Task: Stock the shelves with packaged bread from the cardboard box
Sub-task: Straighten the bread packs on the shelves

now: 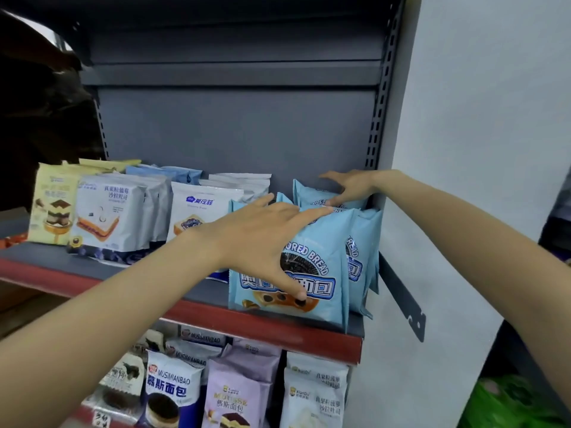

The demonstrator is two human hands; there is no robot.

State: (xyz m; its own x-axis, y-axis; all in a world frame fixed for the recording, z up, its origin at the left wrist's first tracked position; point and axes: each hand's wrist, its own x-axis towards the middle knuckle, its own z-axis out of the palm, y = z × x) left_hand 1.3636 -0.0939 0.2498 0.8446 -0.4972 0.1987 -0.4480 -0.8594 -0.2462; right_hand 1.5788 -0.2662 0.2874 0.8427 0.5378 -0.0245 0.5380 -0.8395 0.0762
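Hands on the blue bread packs at the shelf's right end.

Left hand [265,233] lies flat, fingers spread, on the front glossy light-blue bread pack [306,273], thumb pressing its printed face; right hand [349,186] rests with fingers straight on the crinkled top of the rear blue pack [312,196]. I see both packs standing upright on the grey metal shelf [197,291] with its red front edge, beside white packs [200,211] and cream packs [52,205].

Both forearms are bare to the frame's edge, no sleeves showing. The left hand [262,239] and right hand [350,186] wear nothing.
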